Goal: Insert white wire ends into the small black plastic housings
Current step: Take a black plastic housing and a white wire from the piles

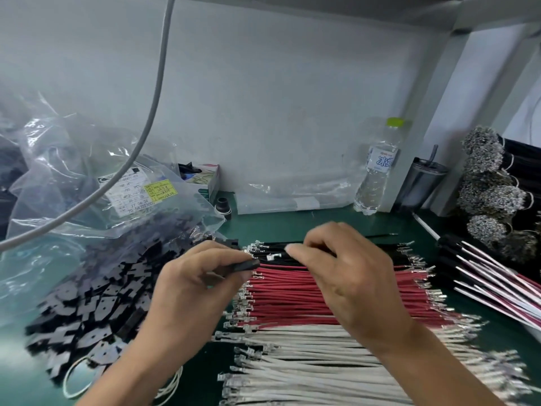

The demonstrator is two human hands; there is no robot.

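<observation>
Currently left hand (202,276) pinches a black housing (246,265) over the black wires (292,253); right hand (345,268) has fingers curled at those wires, grip unclear. White wires (307,356) lie nearest on the green table (292,224), loose housings (96,300) at left.

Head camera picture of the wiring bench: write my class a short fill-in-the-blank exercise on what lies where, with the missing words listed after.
1. The left hand pinches a small ____ housing.
2. On the green mat, the red wires lie between the black wires and the ____ wires.
3. The water bottle by the wall has a ____ cap.
4. The right hand reaches over the ____ wires.

Missing words: black; white; green; black
</observation>
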